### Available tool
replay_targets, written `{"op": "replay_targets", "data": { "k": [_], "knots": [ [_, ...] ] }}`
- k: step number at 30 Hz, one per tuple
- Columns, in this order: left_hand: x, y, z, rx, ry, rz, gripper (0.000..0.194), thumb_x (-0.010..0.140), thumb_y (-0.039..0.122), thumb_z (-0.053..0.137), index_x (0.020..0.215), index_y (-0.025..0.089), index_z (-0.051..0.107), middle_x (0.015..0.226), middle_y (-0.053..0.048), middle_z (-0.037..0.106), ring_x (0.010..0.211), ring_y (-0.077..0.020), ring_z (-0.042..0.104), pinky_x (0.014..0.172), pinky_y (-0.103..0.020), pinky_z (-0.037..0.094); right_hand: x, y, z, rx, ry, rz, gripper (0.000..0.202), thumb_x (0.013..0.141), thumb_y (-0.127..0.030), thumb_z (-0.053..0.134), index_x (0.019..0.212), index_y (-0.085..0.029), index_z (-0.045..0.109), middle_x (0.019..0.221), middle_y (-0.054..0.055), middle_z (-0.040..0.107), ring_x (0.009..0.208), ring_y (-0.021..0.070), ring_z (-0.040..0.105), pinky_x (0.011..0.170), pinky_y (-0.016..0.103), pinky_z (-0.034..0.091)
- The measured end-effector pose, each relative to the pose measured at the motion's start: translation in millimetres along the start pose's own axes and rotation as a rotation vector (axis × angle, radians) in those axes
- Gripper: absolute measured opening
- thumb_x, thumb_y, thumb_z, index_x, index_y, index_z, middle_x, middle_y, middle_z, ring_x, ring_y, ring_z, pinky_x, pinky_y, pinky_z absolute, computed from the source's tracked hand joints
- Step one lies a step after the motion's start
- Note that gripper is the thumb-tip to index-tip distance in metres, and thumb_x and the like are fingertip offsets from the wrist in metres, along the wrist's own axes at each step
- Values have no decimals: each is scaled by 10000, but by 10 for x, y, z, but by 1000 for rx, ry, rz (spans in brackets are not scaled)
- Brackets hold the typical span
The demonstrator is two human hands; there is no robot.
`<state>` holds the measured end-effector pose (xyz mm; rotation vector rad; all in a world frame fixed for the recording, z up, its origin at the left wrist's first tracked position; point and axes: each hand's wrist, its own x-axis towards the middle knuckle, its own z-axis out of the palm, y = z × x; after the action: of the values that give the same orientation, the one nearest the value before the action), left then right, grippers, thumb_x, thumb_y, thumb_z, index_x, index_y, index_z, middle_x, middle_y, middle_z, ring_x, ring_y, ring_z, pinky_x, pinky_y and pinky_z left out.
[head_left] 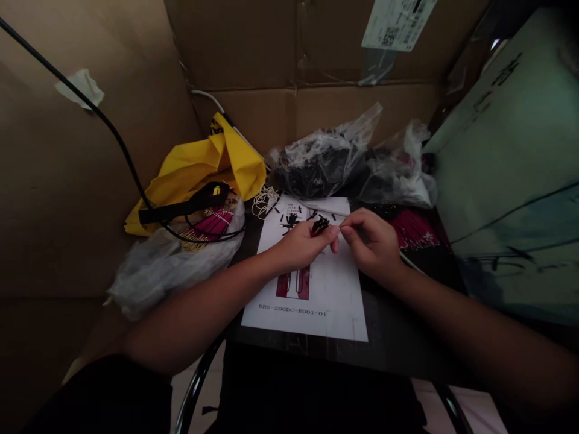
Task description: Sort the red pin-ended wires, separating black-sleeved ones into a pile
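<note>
My left hand (301,246) is closed around a bundle of thin red wires with black ends (320,226), which stick up above the fingers. My right hand (373,246) pinches at the left fingertips; what lies in that pinch is too small to make out. Both hands hover over a white printed sheet (344,313) with a red drawing on it. Scattered on the upper part of the sheet are several short black tube pieces (292,222), beside the left hand.
A yellow bag (190,160) and a clear bag (167,271) with red, gold-ended wires (210,229) lie left. Plastic bags of black parts (316,163) stand behind. More red wires (414,228) lie right. Cardboard walls (244,42) enclose the dark table (398,337); a black cable (115,129) hangs left.
</note>
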<state>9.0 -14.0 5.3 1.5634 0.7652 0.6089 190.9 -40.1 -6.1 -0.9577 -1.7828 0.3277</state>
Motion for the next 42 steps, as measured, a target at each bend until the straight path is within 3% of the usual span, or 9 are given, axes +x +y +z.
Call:
{"op": "replay_targets", "data": {
  "k": [3,6,11,16,24,33,42],
  "knots": [
    [11,-2,11,71,-7,-92,404,921,515,472,699,193,574,476,65,339,428,-96,323,444,-257,260,-6,46,-4,-18,103,16,76,929,-240,563,861,-209,569,781,32,564,721,175,545,650,336,443],
    [16,4,16,165,28,-131,378,920,470,471,681,194,569,500,55,377,448,-103,360,458,-259,286,-19,34,2,-20,115,-34,72,943,-259,533,886,-218,549,810,44,573,742,189,555,675,357,460],
    [19,-8,2,243,58,-33,348,905,428,496,666,184,562,548,39,437,498,-109,394,485,-261,294,-29,-44,45,-29,88,-122,33,945,-232,521,918,-233,538,829,49,592,792,203,577,734,387,483],
    [20,-52,5,248,43,-44,337,893,434,508,670,188,565,535,42,435,494,-114,408,472,-258,294,-27,-86,64,-44,46,-130,35,952,-241,513,919,-240,525,815,48,598,771,205,575,715,389,492],
    [17,-52,18,284,66,43,187,837,243,518,661,185,546,581,41,492,576,-121,460,545,-258,325,-28,-98,68,-52,39,-167,46,936,-193,531,932,-238,528,817,45,600,779,200,580,708,377,491],
    [15,-41,20,346,60,60,186,834,233,505,657,189,541,615,24,541,620,-144,506,573,-275,350,-30,-76,56,-70,32,-191,38,932,-210,546,937,-247,536,810,45,617,765,204,592,693,380,506],
    [13,-25,-82,615,136,65,102,770,166,506,682,195,549,643,3,583,628,-165,513,573,-295,301,-8,44,-47,-286,-57,-457,159,885,-178,628,1027,-237,589,878,66,673,808,210,617,710,369,516]
  ]
}}
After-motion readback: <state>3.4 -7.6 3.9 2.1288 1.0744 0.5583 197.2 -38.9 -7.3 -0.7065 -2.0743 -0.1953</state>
